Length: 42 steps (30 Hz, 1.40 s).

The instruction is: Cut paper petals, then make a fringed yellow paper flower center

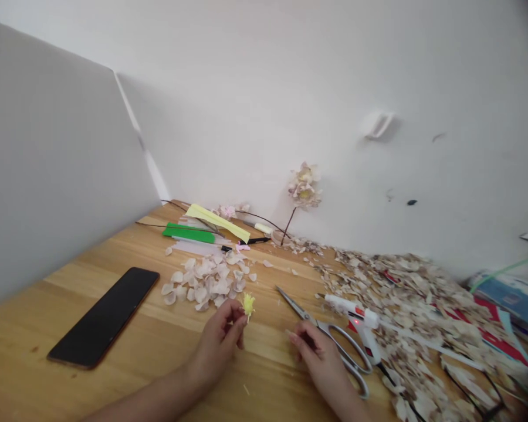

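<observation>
My left hand point(222, 334) pinches a small yellow fringed flower centre point(249, 304) by its short pale stem, between thumb and fingertips. Just behind it on the table lies a loose pile of pale petals point(209, 278). My right hand point(314, 357) is half curled, thumb and fingertips close together; whether anything small sits between them is hidden. Beside and partly beneath the right hand are grey scissors point(349, 357), points toward the back left. A white glue gun point(356, 316) with a lit red light rests farther right, nozzle leftward.
Dried petals point(422, 310) cover the table's right side. A black phone point(108, 316) lies at left. Toward the back are green paper point(188, 232), a yellow strip point(217, 223) and a black pen point(255, 240). A finished-looking petal flower point(305, 186) on a brown stem leans against the wall.
</observation>
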Each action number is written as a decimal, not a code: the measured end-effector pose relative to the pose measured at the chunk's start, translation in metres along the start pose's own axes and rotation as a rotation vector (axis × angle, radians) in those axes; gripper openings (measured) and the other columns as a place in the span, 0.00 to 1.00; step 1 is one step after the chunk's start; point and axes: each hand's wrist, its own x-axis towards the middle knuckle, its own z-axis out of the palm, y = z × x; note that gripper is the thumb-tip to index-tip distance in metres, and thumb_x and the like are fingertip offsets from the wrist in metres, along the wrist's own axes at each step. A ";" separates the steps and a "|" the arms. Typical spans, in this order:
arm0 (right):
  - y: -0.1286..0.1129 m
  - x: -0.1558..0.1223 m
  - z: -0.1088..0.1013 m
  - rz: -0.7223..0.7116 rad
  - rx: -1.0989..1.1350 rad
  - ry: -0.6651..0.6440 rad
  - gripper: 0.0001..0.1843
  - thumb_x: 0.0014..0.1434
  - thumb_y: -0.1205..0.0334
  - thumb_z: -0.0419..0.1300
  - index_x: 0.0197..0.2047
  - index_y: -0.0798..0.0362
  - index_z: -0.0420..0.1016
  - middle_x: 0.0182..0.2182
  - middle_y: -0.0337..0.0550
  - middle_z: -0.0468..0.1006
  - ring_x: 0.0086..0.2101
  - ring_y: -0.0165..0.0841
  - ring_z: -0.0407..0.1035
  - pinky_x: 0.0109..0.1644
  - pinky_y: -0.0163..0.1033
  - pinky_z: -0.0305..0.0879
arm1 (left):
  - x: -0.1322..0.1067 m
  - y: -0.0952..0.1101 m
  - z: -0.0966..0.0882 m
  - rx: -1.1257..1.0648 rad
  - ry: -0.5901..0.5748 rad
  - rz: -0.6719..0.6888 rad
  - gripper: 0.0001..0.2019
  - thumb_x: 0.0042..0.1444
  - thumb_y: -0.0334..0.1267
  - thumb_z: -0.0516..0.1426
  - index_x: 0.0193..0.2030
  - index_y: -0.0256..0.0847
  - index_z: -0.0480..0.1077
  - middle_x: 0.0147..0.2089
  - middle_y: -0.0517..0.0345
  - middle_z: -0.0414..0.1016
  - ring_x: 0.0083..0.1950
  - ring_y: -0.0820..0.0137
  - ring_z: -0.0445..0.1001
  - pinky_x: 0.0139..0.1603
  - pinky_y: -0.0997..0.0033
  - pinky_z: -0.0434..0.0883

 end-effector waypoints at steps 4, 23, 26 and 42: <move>-0.002 0.001 -0.004 -0.042 -0.120 -0.007 0.14 0.58 0.52 0.51 0.24 0.49 0.63 0.18 0.35 0.67 0.21 0.34 0.65 0.27 0.36 0.59 | 0.001 -0.003 0.000 0.026 -0.023 -0.020 0.10 0.56 0.44 0.54 0.29 0.41 0.61 0.24 0.67 0.58 0.21 0.77 0.57 0.18 0.80 0.61; 0.003 0.002 0.004 -0.241 -0.297 0.036 0.15 0.64 0.53 0.48 0.28 0.49 0.66 0.25 0.40 0.73 0.27 0.34 0.69 0.30 0.35 0.64 | -0.001 -0.003 -0.004 0.147 0.021 0.003 0.08 0.55 0.42 0.55 0.30 0.41 0.66 0.32 0.58 0.68 0.31 0.70 0.69 0.31 0.73 0.67; 0.001 0.000 0.005 -0.254 -0.310 0.037 0.16 0.64 0.54 0.48 0.27 0.49 0.65 0.23 0.38 0.73 0.25 0.33 0.69 0.29 0.34 0.65 | 0.001 -0.002 -0.006 0.174 0.037 -0.021 0.08 0.53 0.39 0.58 0.26 0.41 0.68 0.27 0.59 0.70 0.31 0.69 0.69 0.32 0.74 0.66; -0.002 -0.001 -0.020 -0.158 -0.396 0.017 0.15 0.62 0.54 0.49 0.42 0.54 0.72 0.25 0.44 0.78 0.25 0.37 0.73 0.28 0.39 0.69 | 0.011 0.014 -0.008 -0.159 0.177 -0.191 0.20 0.39 0.31 0.64 0.33 0.42 0.56 0.23 0.71 0.72 0.22 0.80 0.66 0.25 0.82 0.63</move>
